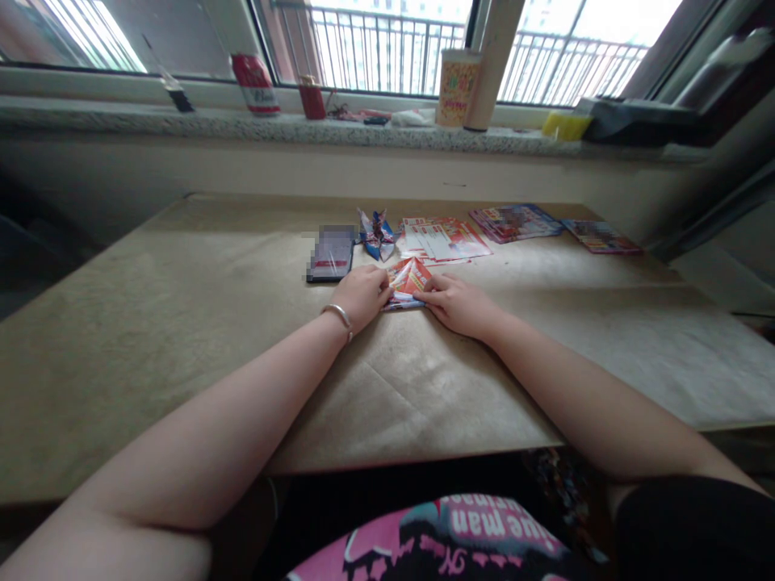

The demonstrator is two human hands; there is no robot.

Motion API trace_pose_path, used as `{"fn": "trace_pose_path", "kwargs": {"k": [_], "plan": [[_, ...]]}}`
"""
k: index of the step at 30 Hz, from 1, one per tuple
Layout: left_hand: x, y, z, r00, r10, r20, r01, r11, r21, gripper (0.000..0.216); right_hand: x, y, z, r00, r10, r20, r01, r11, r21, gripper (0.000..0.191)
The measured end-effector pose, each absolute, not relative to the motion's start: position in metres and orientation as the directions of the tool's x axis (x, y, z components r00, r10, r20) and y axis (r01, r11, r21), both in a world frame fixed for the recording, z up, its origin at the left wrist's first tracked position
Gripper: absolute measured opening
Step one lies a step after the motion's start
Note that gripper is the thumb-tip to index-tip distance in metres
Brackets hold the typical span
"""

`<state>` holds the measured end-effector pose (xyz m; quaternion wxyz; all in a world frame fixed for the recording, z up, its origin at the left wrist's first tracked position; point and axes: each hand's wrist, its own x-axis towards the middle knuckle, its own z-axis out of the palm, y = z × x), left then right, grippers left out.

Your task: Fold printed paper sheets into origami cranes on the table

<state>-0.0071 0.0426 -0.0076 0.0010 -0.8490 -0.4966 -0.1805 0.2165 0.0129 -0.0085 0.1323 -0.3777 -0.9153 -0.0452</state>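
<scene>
Indoors, a pale tan bench [387, 420] stretches wall to wall beneath a window [387, 48], daylight glancing off its lightly creased surface, a barred railing [400, 52] beyond the glass. Along the speckled stone sill [375, 135], left to right, stand a dark-based upright item [178, 97], a red-and-white can [255, 85], a small red container [312, 98], some small clutter [369, 117], a patterned cup [458, 87], a yellow block [566, 125] and a dark gray object [635, 121] too dim to identify. On the bench, a flat dark device [333, 252], partly pixelated, lies just beyond the left hand [362, 294], whose wrist wears a silver bangle [340, 316]. Next comes a blue folded-paper piece [378, 236] with pointed tips, standing close behind the work. At center, near the middle of the bench, the folded red paper [412, 278] is held by both hands, the left grasping one side and the right hand [457, 303] pinching the other. Loose printed sheets [445, 238] crowd its far edge; farther right lie one colorful printed stack [514, 222] and a smaller bundle [601, 236].
</scene>
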Motion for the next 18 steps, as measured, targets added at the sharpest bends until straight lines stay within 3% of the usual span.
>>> {"fn": "trace_pose_path", "kwargs": {"k": [6,10,13,18], "plan": [[-0.009,0.037,-0.003,0.419,0.855,0.307,0.852,-0.487,0.192,0.020,0.216,0.012,-0.008,-0.676,0.685,0.270,0.710,0.704,-0.007,0.036],[-0.017,0.030,0.000,0.582,0.755,0.303,0.725,-0.650,0.227,0.029,0.217,0.013,-0.009,-0.671,0.689,0.275,0.714,0.700,-0.011,0.037],[-0.020,0.027,0.000,0.652,0.680,0.337,0.666,-0.725,0.174,0.029,0.220,0.015,-0.010,-0.653,0.702,0.283,0.730,0.684,-0.012,0.036],[-0.016,0.025,-0.001,0.693,0.666,0.275,0.664,-0.739,0.116,0.034,0.224,0.019,-0.011,-0.621,0.726,0.296,0.755,0.655,-0.024,0.035]]}}
